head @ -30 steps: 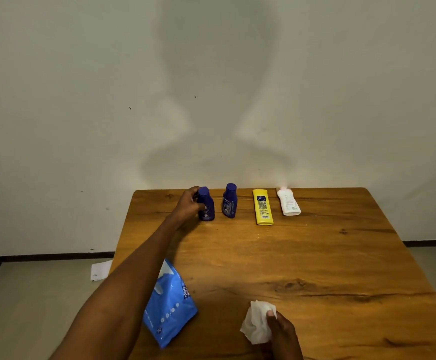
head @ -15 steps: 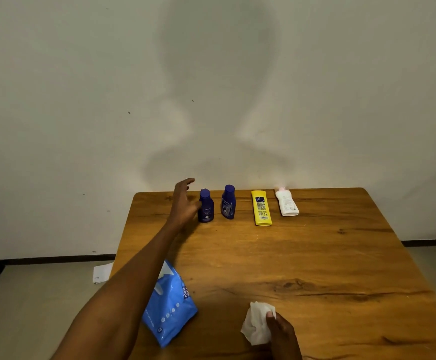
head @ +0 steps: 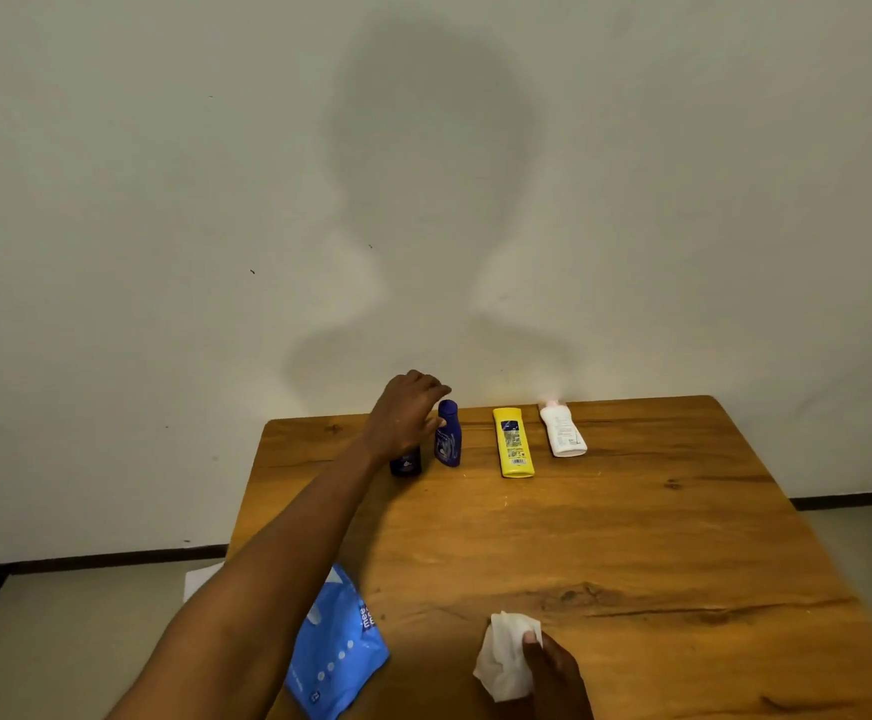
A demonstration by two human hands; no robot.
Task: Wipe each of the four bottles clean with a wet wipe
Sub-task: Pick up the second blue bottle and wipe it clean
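Two small dark blue bottles stand upright at the far left of the wooden table (head: 631, 537). My left hand (head: 406, 414) hovers in front of the first blue bottle (head: 405, 464) and hides its top. Its fingers arch over the cap of the second blue bottle (head: 448, 434), with the thumb right beside the neck; no firm hold shows. To the right, a yellow bottle (head: 513, 443) and a white bottle (head: 561, 431) lie flat. My right hand (head: 556, 672) grips a crumpled white wet wipe (head: 505, 662) near the front edge.
A blue pack of wet wipes (head: 335, 652) lies at the table's front left, partly under my left forearm. A white sheet (head: 200, 579) lies on the floor left of the table. A plain wall stands close behind the bottles.
My left hand let go of the first blue bottle, opened, and moved right to the second blue bottle. The right hand with the wipe has stayed in place.
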